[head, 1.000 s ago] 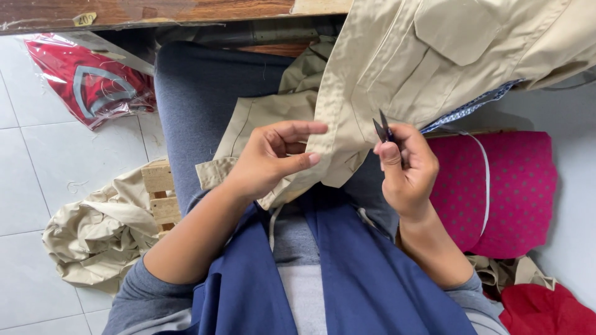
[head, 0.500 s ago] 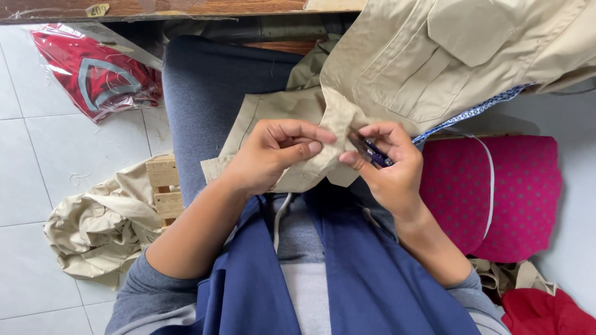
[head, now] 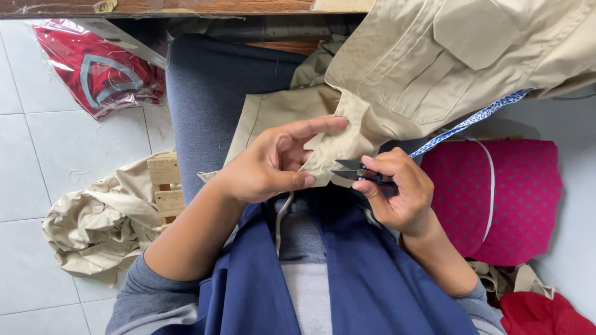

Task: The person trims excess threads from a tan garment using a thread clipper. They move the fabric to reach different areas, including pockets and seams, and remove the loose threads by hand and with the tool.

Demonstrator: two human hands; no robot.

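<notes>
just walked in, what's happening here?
A seated person has a beige garment draped over their lap. The left hand pinches a folded edge of the fabric taut, while the right hand holds small thread snips with the open blades at that edge. A crumpled beige cloth pile lies on the tiled floor by a bagged red garment; a pink dotted cushion sits on the other side.

Garment (head: 434, 68) over the lap, snips (head: 355, 172) at its edge, between both hands (head: 273, 164).
</notes>
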